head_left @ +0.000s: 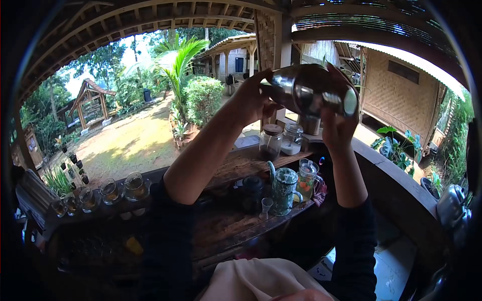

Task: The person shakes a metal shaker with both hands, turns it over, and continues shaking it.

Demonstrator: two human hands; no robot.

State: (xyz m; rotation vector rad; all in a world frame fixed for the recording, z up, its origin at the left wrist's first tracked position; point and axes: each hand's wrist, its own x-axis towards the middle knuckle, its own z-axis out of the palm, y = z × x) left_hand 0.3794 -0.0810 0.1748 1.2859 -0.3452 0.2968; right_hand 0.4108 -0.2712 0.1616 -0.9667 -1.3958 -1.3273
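A shiny metal cocktail shaker is held up at about head height, lying nearly sideways. My left hand is closed round its narrower left end. Around the wide end on the right, my right hand grips with fingers over the top and thumb side below. Below the shaker, on the wooden counter, stand a green speckled enamel pot, a glass pitcher with a drink and fruit pieces, and a small clear glass. What the shaker contains is hidden.
A lidded jar with dark contents and a clear jar with white contents stand on the raised ledge. Several glass mugs line the left ledge. A patterned cloth lies beside the pitcher. Metal pots are at far right.
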